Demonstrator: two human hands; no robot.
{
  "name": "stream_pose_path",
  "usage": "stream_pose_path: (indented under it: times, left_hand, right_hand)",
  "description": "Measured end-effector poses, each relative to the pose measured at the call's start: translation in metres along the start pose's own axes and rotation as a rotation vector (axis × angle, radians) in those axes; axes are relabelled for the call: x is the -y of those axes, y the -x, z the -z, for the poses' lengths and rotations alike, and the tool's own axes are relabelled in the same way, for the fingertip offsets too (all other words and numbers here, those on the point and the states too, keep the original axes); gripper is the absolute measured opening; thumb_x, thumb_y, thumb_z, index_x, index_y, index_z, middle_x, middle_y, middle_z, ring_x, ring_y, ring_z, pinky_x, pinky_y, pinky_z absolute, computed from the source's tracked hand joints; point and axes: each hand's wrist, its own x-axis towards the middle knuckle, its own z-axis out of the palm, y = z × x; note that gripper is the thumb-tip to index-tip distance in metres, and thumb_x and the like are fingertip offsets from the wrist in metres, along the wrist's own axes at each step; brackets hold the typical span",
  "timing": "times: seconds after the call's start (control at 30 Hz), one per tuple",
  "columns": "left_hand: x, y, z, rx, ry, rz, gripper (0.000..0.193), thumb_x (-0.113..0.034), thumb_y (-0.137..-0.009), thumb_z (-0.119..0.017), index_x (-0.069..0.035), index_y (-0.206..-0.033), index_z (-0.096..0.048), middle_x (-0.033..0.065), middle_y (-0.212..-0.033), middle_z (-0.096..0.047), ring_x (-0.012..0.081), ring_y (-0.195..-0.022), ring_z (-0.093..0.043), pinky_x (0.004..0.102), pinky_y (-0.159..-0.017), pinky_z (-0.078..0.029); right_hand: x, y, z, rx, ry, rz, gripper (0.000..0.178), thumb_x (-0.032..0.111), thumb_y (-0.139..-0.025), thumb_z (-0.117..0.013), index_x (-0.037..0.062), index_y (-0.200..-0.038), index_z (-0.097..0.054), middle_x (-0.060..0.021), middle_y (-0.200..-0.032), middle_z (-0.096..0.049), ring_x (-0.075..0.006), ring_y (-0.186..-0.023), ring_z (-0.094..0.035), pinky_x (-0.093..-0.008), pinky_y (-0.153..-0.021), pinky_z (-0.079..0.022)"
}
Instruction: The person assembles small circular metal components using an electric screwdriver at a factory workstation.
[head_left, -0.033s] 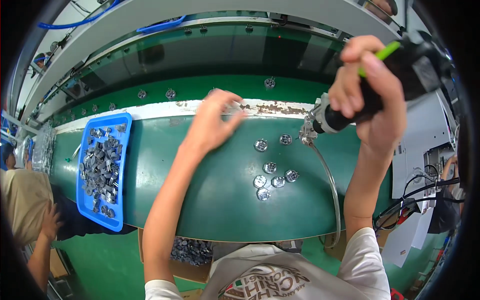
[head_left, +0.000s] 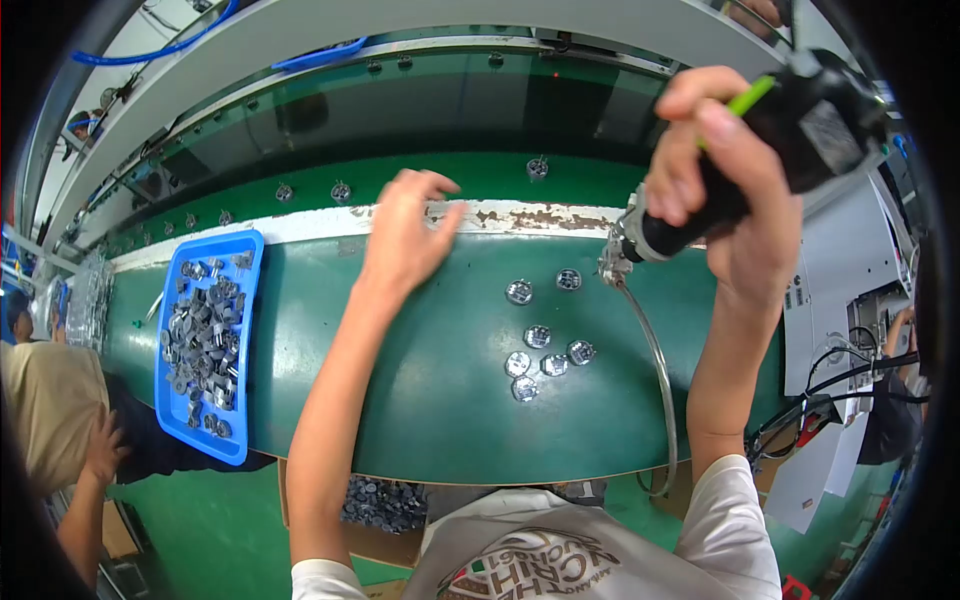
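My right hand is wrapped round a black electric screwdriver with a green lever, raised above the right of the bench. Its metal front end points left, and a clear hose curves down from it. My left hand is over the worn white strip at the conveyor's near edge. Its thumb and fingers are apart, and I see nothing held. Several small round metal-and-plastic parts are grouped on the green bench between my forearms.
A blue tray of grey parts is on the left of the bench. More round parts sit on the green conveyor. Beneath the front edge is a box of dark parts. A co-worker is at far left, and white equipment stands right.
My left hand has shifted a little to the left over the strip. My right hand and the screwdriver have also moved slightly left. The parts on the bench stay in place.
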Motion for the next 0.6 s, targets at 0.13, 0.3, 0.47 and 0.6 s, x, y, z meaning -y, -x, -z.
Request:
stream_pose_path:
  times: [0.13,0.3,0.47,0.6]
  left_hand:
    - [0.023,-0.026,-0.005,-0.047,-0.301,0.262,0.043,-0.036,-0.079,-0.080,-0.005,-0.108,-0.071,0.0127,-0.098,-0.070,0.0324,-0.096,-0.067,0.0457,-0.085,-0.052]
    - [0.025,-0.044,-0.022,0.131,-0.225,0.437,0.040,-0.037,-0.072,-0.078,-0.006,-0.098,-0.076,0.0096,-0.082,-0.073,0.0307,-0.086,-0.071,0.0436,-0.079,-0.054]
    - [0.001,-0.036,-0.031,-0.018,-0.166,0.188,0.028,-0.031,-0.074,-0.078,-0.007,-0.089,-0.077,0.0094,-0.078,-0.071,0.0315,-0.081,-0.069,0.0432,-0.075,-0.053]
    - [-0.035,0.007,-0.047,0.119,-0.048,-0.136,0.026,-0.029,-0.073,-0.085,-0.008,-0.083,-0.073,0.0057,-0.073,-0.066,0.0275,-0.076,-0.062,0.0428,-0.071,-0.047]
  right_hand:
    - [-0.006,-0.006,0.005,0.037,0.041,0.018,0.027,0.022,-0.100,-0.056,-0.0036,-0.104,-0.064,-0.0095,-0.073,-0.065,-0.0128,-0.059,-0.059,-0.0254,-0.058,-0.046]
    - [-0.006,-0.007,0.004,-0.003,0.024,0.002,0.026,0.021,-0.098,-0.058,-0.0027,-0.094,-0.065,-0.0085,-0.060,-0.060,-0.0127,-0.052,-0.056,-0.0264,-0.053,-0.045]
    - [-0.006,-0.005,0.001,-0.042,0.005,0.055,0.025,0.022,-0.099,-0.056,-0.0013,-0.091,-0.063,-0.0090,-0.058,-0.058,-0.0132,-0.048,-0.053,-0.0263,-0.049,-0.044]
    - [0.009,-0.003,-0.008,-0.115,0.038,-0.019,0.025,0.022,-0.100,-0.054,0.0007,-0.088,-0.058,-0.0099,-0.057,-0.055,-0.0132,-0.042,-0.048,-0.0262,-0.047,-0.043]
